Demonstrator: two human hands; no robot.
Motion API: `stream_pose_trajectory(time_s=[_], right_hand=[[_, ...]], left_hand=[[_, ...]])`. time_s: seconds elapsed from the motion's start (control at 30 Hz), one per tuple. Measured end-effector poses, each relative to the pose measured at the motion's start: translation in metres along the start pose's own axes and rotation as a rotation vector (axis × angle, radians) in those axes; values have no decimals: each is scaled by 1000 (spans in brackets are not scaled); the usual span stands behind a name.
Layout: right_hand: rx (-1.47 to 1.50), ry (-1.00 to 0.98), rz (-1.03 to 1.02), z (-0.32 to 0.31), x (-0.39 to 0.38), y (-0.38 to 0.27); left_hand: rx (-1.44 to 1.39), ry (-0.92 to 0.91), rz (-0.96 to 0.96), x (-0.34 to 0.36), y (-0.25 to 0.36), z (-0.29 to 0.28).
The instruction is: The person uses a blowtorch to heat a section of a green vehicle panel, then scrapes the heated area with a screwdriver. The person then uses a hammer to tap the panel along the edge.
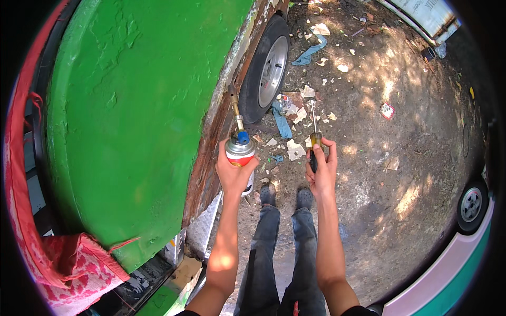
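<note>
A cylindrical metal canister (240, 149) with a brass-coloured nozzle (237, 116) is being clasped by the left grip (235, 176); a slim, metal-shafted tool (315, 138) is being pinched by the right grip (324, 174).

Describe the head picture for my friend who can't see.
Someone's left fingers hold a silver and red metal canister with a brass nozzle beside a green vehicle panel; right fingers hold a slim metal tool with a yellow and black handle.

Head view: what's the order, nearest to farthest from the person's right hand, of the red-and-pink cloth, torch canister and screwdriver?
1. Screwdriver: held in the right hand.
2. Torch canister: to the left, in the left hand.
3. Red-and-pink cloth: at the lower left.
</note>
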State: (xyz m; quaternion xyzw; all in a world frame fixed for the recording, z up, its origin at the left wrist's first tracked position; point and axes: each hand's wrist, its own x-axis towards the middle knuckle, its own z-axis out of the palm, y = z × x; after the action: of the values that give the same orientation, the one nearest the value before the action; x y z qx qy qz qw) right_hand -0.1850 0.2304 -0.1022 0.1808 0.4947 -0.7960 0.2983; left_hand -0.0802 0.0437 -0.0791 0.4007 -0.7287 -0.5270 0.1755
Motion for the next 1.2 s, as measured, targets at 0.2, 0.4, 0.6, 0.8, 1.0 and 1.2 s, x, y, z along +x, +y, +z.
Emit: stream_pose_trajectory(time_s=[0.2, 0.4, 0.6, 0.8, 1.0, 1.2], right_hand=[[-4, 2, -8, 0, 0, 1], [0, 1, -7, 1, 3, 2], [3, 0, -3, 0, 1, 3], [13, 0, -8, 1, 0, 5], [14, 16, 4, -1, -2, 6], [7, 25, 8, -4, -3, 7]], left_hand=[[-7, 18, -12, -2, 1, 0], [3, 18, 16, 2, -7, 0], [0, 18, 24, 4, 4, -3], [22, 13, 59, 11, 14, -4], [23, 1, 81, 16, 14, -2], [-3, -9, 60, 18, 16, 2]])
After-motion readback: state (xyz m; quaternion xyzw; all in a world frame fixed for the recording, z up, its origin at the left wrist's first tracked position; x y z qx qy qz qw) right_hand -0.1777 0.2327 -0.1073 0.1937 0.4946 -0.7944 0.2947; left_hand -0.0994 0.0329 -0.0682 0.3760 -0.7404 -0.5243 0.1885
